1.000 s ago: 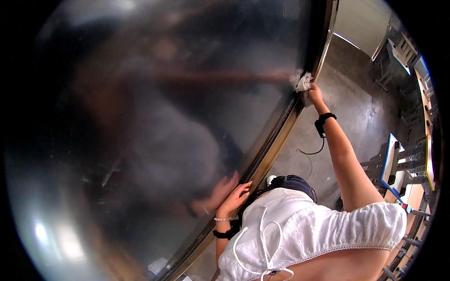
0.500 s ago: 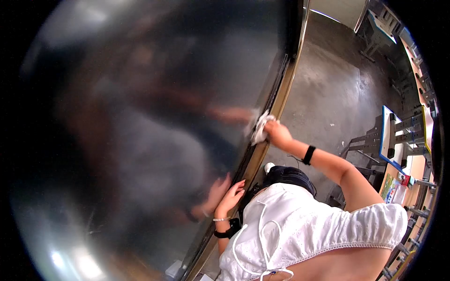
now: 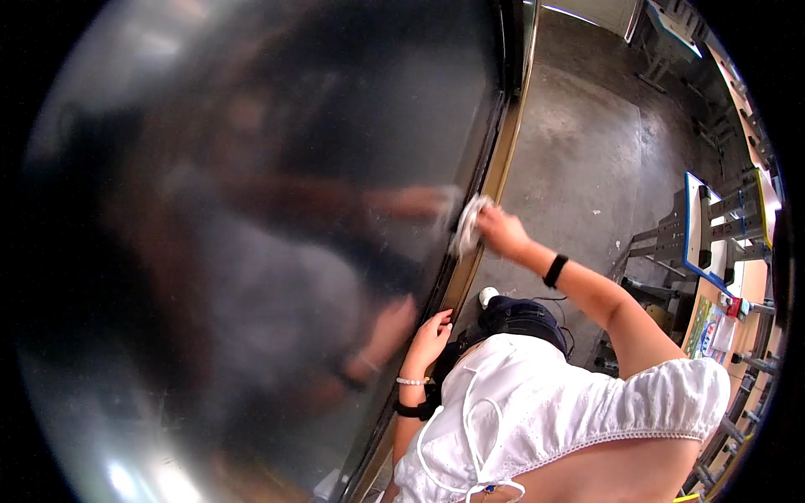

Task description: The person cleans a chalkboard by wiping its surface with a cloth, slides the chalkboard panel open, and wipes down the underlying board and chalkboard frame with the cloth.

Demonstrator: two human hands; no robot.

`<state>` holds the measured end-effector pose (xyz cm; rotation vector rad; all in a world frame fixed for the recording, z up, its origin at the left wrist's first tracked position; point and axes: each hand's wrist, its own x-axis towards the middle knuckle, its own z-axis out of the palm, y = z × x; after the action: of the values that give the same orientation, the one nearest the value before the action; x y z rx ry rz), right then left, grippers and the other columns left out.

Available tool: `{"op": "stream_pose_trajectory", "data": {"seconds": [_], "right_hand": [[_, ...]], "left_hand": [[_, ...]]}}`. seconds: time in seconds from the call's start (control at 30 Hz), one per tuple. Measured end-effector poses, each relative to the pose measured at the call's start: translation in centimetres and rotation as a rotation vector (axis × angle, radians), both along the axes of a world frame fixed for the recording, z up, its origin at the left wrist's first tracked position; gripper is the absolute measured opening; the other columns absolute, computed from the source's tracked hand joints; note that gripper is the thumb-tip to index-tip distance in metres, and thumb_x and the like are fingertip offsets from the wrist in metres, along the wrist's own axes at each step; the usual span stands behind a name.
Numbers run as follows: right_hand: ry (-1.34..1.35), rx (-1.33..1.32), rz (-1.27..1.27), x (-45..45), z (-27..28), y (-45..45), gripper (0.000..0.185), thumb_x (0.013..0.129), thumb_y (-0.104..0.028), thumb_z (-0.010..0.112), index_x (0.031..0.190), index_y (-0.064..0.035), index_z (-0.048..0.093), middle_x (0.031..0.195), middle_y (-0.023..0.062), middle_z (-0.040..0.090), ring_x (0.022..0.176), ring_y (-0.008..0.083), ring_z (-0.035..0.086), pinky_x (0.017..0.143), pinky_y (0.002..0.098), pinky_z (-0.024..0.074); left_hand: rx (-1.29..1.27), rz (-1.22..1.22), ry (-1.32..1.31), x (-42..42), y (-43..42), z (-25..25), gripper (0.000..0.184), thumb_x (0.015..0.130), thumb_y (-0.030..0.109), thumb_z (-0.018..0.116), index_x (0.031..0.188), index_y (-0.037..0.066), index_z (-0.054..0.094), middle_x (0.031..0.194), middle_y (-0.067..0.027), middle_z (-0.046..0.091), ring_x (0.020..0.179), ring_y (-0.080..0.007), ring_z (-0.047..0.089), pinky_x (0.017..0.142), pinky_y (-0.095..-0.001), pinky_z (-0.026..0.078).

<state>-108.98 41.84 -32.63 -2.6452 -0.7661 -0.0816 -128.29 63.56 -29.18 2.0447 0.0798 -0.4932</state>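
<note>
My right hand (image 3: 501, 230) is closed on a crumpled white cloth (image 3: 471, 225), pressing it to the ledge (image 3: 493, 172) that runs along the edge of a dark glossy panel (image 3: 335, 151). The cloth is slightly smeared by motion. Lower down, my left hand (image 3: 430, 339) rests against the same ledge with its fingers stretched out and nothing in them. Both hands are mirrored in the panel's surface.
Grey floor (image 3: 579, 142) stretches beyond the ledge. Along the right stand desks (image 3: 700, 222) with blue and yellow edges and metal legs. A colourful booklet (image 3: 703, 329) lies on one desktop. A white shoe (image 3: 488, 296) shows beside dark trousers.
My right hand and the cloth have shifted slightly, staying at the ledge. My left hand sits a little higher and further right in view, and the whole view has moved slightly.
</note>
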Motion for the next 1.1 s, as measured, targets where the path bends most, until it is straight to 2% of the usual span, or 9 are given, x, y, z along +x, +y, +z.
{"op": "stream_pose_trajectory", "data": {"seconds": [0.3, 0.43, 0.53, 0.7, 0.73, 0.8, 0.83, 0.93, 1.1], "right_hand": [[-0.025, 0.559, -0.780, 24.8, 1.0, -8.0, 0.036, 0.073, -0.012, 0.049, 0.108, -0.0029, 0.052, 0.092, 0.0240, 0.059, 0.089, 0.0415, 0.054, 0.077, 0.0463, 0.0421], [0.339, 0.697, -0.669, 32.8, -6.4, -9.7, 0.046, 0.073, -0.020, 0.051, 0.113, 0.0021, 0.047, 0.101, 0.0254, 0.057, 0.099, 0.0394, 0.053, 0.082, 0.0438, 0.0417], [0.353, 0.719, -0.768, 33.9, -11.3, -8.9, 0.029, 0.081, -0.020, 0.049, 0.102, 0.0012, 0.049, 0.081, 0.0142, 0.062, 0.071, 0.0251, 0.061, 0.066, 0.0374, 0.0480], [0.489, 0.700, -0.453, 19.3, -8.7, -5.3, 0.023, 0.079, -0.012, 0.043, 0.097, -0.0002, 0.052, 0.074, 0.0104, 0.060, 0.067, 0.0194, 0.058, 0.061, 0.0343, 0.0469], [0.522, 0.616, -0.380, 15.0, -5.5, -4.2, 0.023, 0.079, -0.015, 0.044, 0.096, -0.0024, 0.054, 0.078, 0.0171, 0.062, 0.071, 0.0295, 0.062, 0.063, 0.0393, 0.0487], [0.646, 0.625, -0.285, 9.6, -8.1, -2.0, 0.030, 0.081, -0.014, 0.046, 0.108, -0.0041, 0.050, 0.088, 0.0151, 0.061, 0.081, 0.0221, 0.060, 0.070, 0.0363, 0.0475], [0.659, 0.751, -0.204, 7.3, -9.6, -1.1, 0.024, 0.082, -0.012, 0.045, 0.104, -0.0053, 0.055, 0.085, -0.0002, 0.058, 0.074, 0.0123, 0.054, 0.065, 0.0289, 0.0454], [1.128, 0.812, -0.218, 1.5, -1.6, 0.4, 0.027, 0.084, -0.014, 0.046, 0.109, -0.0065, 0.053, 0.086, 0.0007, 0.058, 0.075, 0.0114, 0.054, 0.067, 0.0270, 0.0445], [1.430, 0.841, -0.075, -1.1, -0.3, 1.3, 0.021, 0.081, -0.014, 0.049, 0.096, -0.0021, 0.058, 0.082, 0.0012, 0.059, 0.071, 0.0094, 0.054, 0.062, 0.0238, 0.0444]], "left_hand": [[-0.117, 0.049, -0.061, -1.2, 0.9, -0.4, 0.028, 0.088, 0.008, 0.045, 0.114, 0.000, 0.051, 0.105, -0.0130, 0.060, 0.096, -0.0199, 0.057, 0.083, -0.0285, 0.043], [-0.123, 0.136, -0.028, -1.7, 0.4, 0.9, 0.028, 0.088, 0.007, 0.045, 0.113, 0.000, 0.052, 0.103, -0.0124, 0.061, 0.093, -0.0194, 0.058, 0.082, -0.0279, 0.044], [-0.151, 0.174, -0.037, -1.4, 0.0, 0.6, 0.028, 0.087, 0.010, 0.047, 0.113, 0.001, 0.052, 0.102, -0.0120, 0.061, 0.093, -0.0184, 0.058, 0.081, -0.0277, 0.044], [-0.048, 0.083, 0.004, 0.1, 0.2, 2.0, 0.029, 0.087, 0.012, 0.051, 0.114, 0.001, 0.052, 0.105, -0.0115, 0.059, 0.095, -0.0186, 0.057, 0.084, -0.0293, 0.044], [-0.036, 0.055, 0.001, 0.5, 0.2, 2.3, 0.029, 0.087, 0.012, 0.051, 0.114, 0.001, 0.052, 0.104, -0.0116, 0.059, 0.095, -0.0188, 0.057, 0.084, -0.0296, 0.044], [-0.011, 0.041, 0.018, 1.0, 0.1, 2.8, 0.028, 0.087, 0.012, 0.051, 0.113, 0.001, 0.052, 0.104, -0.0124, 0.059, 0.095, -0.0194, 0.057, 0.083, -0.0300, 0.045], [-0.002, 0.044, -0.003, 1.3, 0.0, 3.0, 0.028, 0.086, 0.012, 0.051, 0.112, 0.001, 0.053, 0.104, -0.0127, 0.060, 0.095, -0.0197, 0.057, 0.083, -0.0300, 0.045], [0.036, 0.051, -0.087, 2.3, -0.3, 3.3, 0.026, 0.086, 0.011, 0.052, 0.109, 0.000, 0.055, 0.103, -0.0140, 0.060, 0.091, -0.0213, 0.059, 0.080, -0.0299, 0.046], [0.074, 0.071, -0.224, 3.3, -0.7, 3.6, 0.023, 0.084, 0.008, 0.052, 0.105, 0.001, 0.056, 0.093, -0.0152, 0.061, 0.085, -0.0245, 0.061, 0.076, -0.0315, 0.047]]}}
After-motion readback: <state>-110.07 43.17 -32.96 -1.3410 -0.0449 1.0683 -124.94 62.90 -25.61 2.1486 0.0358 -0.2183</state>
